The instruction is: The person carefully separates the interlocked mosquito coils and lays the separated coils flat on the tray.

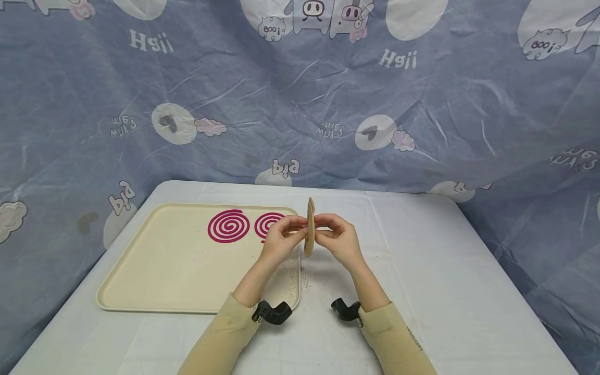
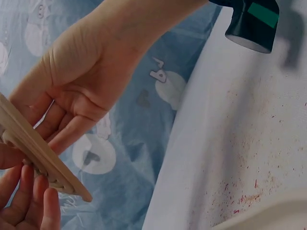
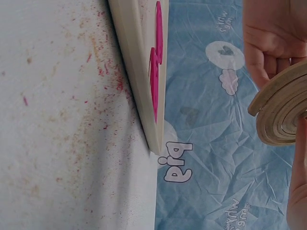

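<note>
Between the two hands, a tan mosquito coil is held upright, edge-on to the head view. My left hand has its fingertips and thumb on the left face of the coil. From the other side, my right hand pinches at the right face. Concentric rings of the coil show in the right wrist view. It looks thick at the edge, like layers, in the left wrist view. Two magenta mosquito coils lie flat on the tray: one in full view, the other partly covered by my left hand.
A cream tray with a raised rim lies on the left of the white-covered table. Reddish and brown crumbs are scattered on the table by the tray's edge. A blue printed cloth hangs behind.
</note>
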Available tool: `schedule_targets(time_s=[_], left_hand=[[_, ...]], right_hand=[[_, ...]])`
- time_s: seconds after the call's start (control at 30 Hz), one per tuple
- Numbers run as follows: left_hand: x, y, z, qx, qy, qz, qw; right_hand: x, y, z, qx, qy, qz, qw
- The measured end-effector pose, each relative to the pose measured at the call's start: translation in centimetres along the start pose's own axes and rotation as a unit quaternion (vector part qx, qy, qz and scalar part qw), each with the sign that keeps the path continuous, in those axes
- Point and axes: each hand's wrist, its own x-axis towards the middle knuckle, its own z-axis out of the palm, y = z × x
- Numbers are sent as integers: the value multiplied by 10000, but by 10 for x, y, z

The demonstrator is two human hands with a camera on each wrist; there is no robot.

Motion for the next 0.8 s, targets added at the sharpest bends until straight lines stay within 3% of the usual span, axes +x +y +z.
schedule_targets(time_s=[0.27, 0.47, 0.8], left_hand=[[-8, 23, 1, 355, 127, 138, 9992], [0, -2, -4, 243, 127, 52, 9996], [1, -5, -8, 249, 94, 24, 9996]], right_hand=[[0, 3, 0, -107, 3, 31, 9999], [0, 3, -3, -135, -274, 77, 9995], [0, 4, -1, -301, -520, 4, 9982]])
